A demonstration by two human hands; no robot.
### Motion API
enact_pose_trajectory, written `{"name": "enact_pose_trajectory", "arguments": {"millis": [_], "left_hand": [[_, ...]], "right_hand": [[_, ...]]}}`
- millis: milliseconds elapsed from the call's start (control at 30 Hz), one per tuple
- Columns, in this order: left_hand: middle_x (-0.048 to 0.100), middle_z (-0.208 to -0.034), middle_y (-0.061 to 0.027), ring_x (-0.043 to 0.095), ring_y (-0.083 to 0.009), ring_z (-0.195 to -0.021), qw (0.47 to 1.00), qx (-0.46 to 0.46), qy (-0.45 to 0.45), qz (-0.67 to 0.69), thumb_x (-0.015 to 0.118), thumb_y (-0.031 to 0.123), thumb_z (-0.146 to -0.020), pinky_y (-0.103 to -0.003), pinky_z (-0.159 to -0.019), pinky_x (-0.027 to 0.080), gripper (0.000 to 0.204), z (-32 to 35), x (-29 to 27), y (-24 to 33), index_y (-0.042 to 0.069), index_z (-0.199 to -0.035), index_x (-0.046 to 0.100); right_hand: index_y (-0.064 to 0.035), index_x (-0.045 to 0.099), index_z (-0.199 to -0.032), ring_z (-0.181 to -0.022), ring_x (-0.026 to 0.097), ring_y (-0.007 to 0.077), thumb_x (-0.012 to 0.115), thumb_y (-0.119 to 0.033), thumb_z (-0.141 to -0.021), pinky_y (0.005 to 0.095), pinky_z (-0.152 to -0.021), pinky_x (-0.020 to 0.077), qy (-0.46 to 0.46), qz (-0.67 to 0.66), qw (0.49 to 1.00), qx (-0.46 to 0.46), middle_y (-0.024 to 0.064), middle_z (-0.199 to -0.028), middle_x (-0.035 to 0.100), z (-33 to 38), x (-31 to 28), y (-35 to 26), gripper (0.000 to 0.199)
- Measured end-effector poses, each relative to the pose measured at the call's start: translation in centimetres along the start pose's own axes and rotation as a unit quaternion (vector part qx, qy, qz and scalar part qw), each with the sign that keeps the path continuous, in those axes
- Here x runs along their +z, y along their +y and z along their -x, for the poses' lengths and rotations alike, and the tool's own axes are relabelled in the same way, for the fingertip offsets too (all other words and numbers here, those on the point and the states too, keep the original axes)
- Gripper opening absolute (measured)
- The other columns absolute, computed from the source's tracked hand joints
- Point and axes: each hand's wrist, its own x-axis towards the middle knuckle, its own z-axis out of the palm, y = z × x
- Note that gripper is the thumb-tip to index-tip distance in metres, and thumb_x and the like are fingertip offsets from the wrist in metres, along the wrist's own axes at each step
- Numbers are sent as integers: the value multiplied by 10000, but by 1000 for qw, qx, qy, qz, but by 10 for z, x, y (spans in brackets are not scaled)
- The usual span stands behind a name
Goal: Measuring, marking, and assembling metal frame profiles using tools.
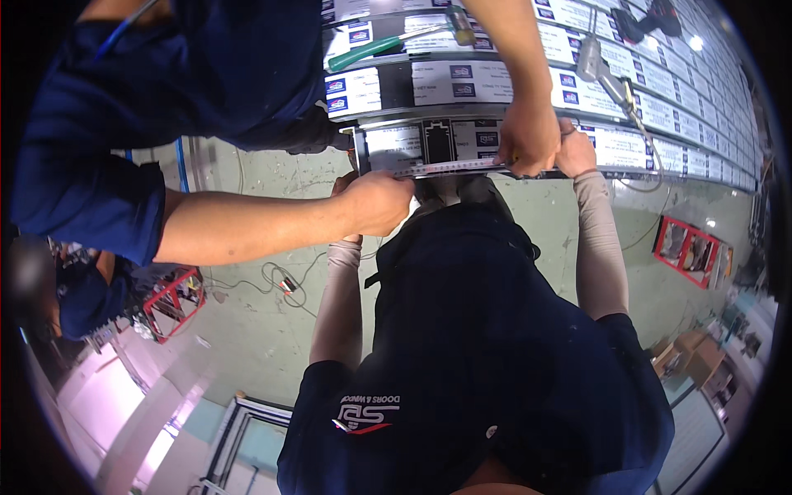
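Observation:
A long dark aluminium profile (437, 171) lies along the near edge of the film-wrapped bars. My right hand (577, 153) is closed on its right part, fingers curled over the edge. At the left end my left hand (345, 183) reaches up beside the profile; a co-worker's hand (381, 203) covers most of it, so its fingers barely show. That co-worker holds a tape measure (450, 167) stretched along the profile. The co-worker's other hand (530, 139) is at the tape's right end, right next to my right hand.
Film-wrapped bars (462, 82) make up the work surface. On them lie a green-handled hammer (367, 53), a grey air tool (591, 59) with a hose and a dark power drill (648, 21). Red racks (691, 252) stand on the floor, where a cable (289, 285) also lies. Another person is far left.

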Motion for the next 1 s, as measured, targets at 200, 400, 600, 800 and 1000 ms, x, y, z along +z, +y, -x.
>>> {"name": "enact_pose_trajectory", "arguments": {"millis": [200,400,600,800,1000], "left_hand": [[567,-619,-52,518,-233,-730,998,-9,-39,-50,602,211,-678,-375,-622,445,167,3,13,2,86,-592,670],[564,-642,-86,536,-236,-748,997,-13,-27,-68,585,177,-696,-395,-673,459,170,2,43,10,62,-625,687],[576,-654,-103,555,-242,-726,998,3,-7,-64,582,137,-717,-393,-662,476,159,6,18,0,40,-633,675],[590,-615,-95,597,-240,-613,982,50,18,-181,586,114,-779,-344,-577,482,139,7,10,-6,45,-669,636],[620,-649,-118,596,-249,-691,986,4,49,-156,606,171,-766,-364,-575,484,142,10,8,-7,66,-690,665]], "right_hand": [[-45,570,-1100,-850,636,461,565,-197,-872,548,-760,490,53,-51,997,-5,255,-891,671,3,11,13,274],[-49,570,-1051,-878,637,445,597,-217,-897,525,-766,485,62,-78,995,-6,244,-909,673,8,13,17,229],[-49,575,-1062,-884,640,441,584,-205,-895,521,-779,487,57,-74,996,2,250,-912,674,7,12,14,229],[-51,589,-1085,-910,641,440,572,-183,-887,519,-799,491,49,-53,997,10,256,-933,674,3,11,11,238],[-35,564,-1091,-902,638,438,560,-183,-893,517,-789,491,46,-41,998,8,231,-925,679,3,11,10,247]]}}
